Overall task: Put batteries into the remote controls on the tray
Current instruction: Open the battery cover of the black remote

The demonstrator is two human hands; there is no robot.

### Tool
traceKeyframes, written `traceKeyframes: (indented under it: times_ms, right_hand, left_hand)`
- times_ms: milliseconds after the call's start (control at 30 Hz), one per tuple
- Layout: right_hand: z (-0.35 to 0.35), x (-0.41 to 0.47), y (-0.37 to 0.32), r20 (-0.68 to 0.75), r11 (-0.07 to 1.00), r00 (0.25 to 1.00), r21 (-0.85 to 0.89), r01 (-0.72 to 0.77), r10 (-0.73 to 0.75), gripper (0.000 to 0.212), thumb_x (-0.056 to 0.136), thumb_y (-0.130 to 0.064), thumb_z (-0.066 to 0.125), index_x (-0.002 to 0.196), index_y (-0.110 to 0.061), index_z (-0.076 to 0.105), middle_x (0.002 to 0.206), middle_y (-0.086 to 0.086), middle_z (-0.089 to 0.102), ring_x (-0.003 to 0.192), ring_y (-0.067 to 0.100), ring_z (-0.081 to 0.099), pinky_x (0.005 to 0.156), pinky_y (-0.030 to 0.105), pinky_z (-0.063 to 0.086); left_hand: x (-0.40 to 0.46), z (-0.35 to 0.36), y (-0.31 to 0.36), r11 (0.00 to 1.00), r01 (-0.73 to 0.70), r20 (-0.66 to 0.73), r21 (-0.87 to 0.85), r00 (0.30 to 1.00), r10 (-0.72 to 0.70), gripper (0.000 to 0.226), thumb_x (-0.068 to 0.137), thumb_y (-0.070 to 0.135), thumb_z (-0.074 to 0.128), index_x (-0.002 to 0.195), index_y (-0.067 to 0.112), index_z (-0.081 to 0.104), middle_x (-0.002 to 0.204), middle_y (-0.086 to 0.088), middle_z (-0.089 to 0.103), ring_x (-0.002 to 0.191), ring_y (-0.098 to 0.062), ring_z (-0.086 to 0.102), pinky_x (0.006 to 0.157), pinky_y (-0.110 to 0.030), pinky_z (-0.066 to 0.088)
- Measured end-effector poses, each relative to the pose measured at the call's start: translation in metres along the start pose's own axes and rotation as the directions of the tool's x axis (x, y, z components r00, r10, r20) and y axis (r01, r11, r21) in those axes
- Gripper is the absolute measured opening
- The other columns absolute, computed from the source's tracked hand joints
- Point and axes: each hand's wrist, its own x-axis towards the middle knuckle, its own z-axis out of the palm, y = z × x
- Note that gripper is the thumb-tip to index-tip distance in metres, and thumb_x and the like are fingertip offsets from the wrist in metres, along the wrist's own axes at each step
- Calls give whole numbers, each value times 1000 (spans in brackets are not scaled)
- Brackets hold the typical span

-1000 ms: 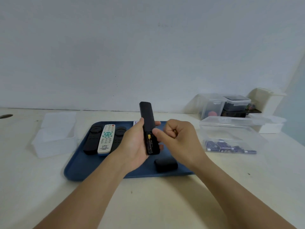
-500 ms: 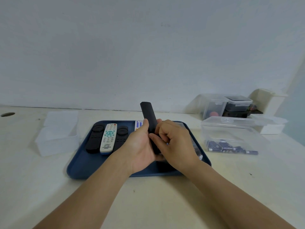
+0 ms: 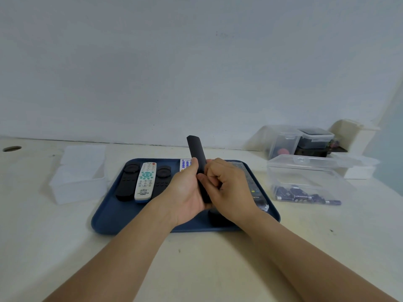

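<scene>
Basically, over the dark blue plastic tray (image 3: 113, 216), left hand (image 3: 185, 192) grips the slim black remote control (image 3: 197, 155) upright; right hand (image 3: 229, 188) fingers curl onto its lower back. Keep left steady, thumb-press battery flat; cover (image 3: 218, 219) beneath right hand.

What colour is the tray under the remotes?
Dark blue. The tray shows in the head view, the only view.

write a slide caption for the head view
Both hands grip a black remote above the blue tray.
</scene>
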Motion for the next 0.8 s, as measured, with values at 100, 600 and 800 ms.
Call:
traceKeyframes:
  times_ms: [100,600,800]
  right_hand:
    - [1,-1,1,53,1000,999,-4,1,-1,44,89,1,64,67,-20,32,65,-5,39,61,14,37,56,23,31]
    - [-4,2,-9,75,784,848,345,-516,525,36,93,8,46,70,-17,34,66,-13,51,55,7,52,45,22,39]
    - [-31,18,2,530,-338,392,821,-460,752,22,100,-1,41,80,-7,50,83,12,50,47,11,43,37,16,36]
  left_hand:
    - [0,3,-3,999,-6,-33,49,999,8,62,106,56,22,125,13,63,107,-12,74,101,-25,72,91,-52,53]
    - [11,-3,-3,999,-41,-104,-29,994,37,55,105,56,29,133,19,58,112,-15,66,87,-24,64,79,-41,54]
    - [10,-2,-1,996,-81,-159,40,983,86,47,106,48,37,123,13,63,81,-8,59,64,-18,54,47,-28,42]
